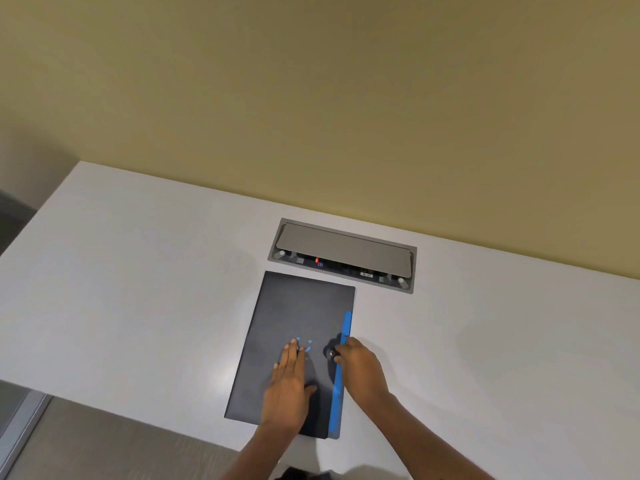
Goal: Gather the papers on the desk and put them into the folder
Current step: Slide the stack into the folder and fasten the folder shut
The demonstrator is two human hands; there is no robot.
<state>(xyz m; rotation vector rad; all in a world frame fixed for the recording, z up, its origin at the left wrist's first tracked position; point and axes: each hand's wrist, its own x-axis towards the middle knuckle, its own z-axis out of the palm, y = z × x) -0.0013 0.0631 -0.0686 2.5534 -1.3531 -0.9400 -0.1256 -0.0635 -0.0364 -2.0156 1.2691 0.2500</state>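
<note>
1. A white tabletop (138, 271) fills the lower half of the view, set against a plain yellow wall (311, 81).
2. A dark folder (294, 317) lies closed and flat on the tabletop, its near end at the tabletop's front edge. A blue elastic strap (341, 375) runs lengthwise along its right side.
3. The left hand (289, 382) lies flat and spread, palm down, on the folder's cover, pressing it in place and holding nothing.
4. The right hand (358, 365) is curled at the folder's right edge, fingers pinched on a small round closure button (330, 353) beside the strap.
5. No loose papers are visible anywhere on the tabletop. Whether they are inside the folder cannot be told, as the cover hides its contents.
6. Beyond the folder, near the wall, a grey cable box (343, 254) is sunk into the tabletop, its lid partly raised, with a small red light showing.
7. Judgement: the task looks near its end, with the folder being fastened.
8. Risks: the stretched strap could slip from the pinch and snap back. If the left hand eases off, the folder could slide on the smooth surface and tip over the near edge. Uneven sheets inside could crease under the flat pressure.
</note>
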